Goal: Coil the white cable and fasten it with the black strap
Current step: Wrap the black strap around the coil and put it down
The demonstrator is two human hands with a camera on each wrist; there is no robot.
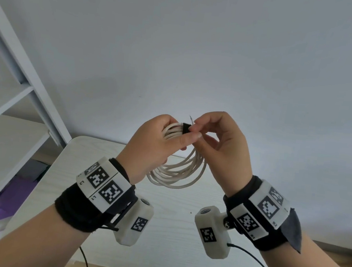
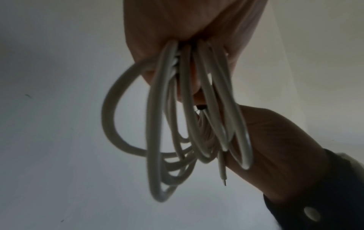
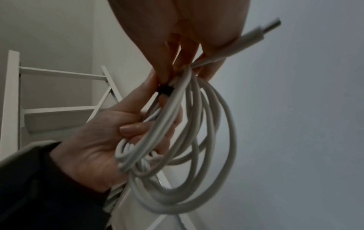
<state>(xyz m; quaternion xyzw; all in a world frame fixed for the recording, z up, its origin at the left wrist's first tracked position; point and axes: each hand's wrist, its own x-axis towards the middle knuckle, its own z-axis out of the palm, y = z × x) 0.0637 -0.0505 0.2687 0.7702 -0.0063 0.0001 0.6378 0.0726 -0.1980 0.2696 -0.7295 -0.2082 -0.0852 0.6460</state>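
The white cable (image 1: 177, 172) hangs in several loops above the table, held up in front of the wall. My left hand (image 1: 158, 144) grips the top of the bundle, fingers curled round the strands (image 3: 138, 133). The black strap (image 1: 186, 128) wraps the bundle just past the left thumb. My right hand (image 1: 219, 142) pinches the strap's end with thumb and forefinger. In the right wrist view the strap (image 3: 165, 91) shows as a small dark band, and a cable plug (image 3: 262, 32) sticks out past my right fingers. Another plug end (image 2: 222, 172) dangles in the left wrist view among the loops (image 2: 157, 140).
A white table (image 1: 160, 229) lies below the hands. A white shelf frame (image 1: 19, 69) stands at the left, with a purple thing (image 1: 7, 200) low beside it. A plain grey wall fills the background. Thin black wires (image 1: 255, 257) trail from the wrist cameras.
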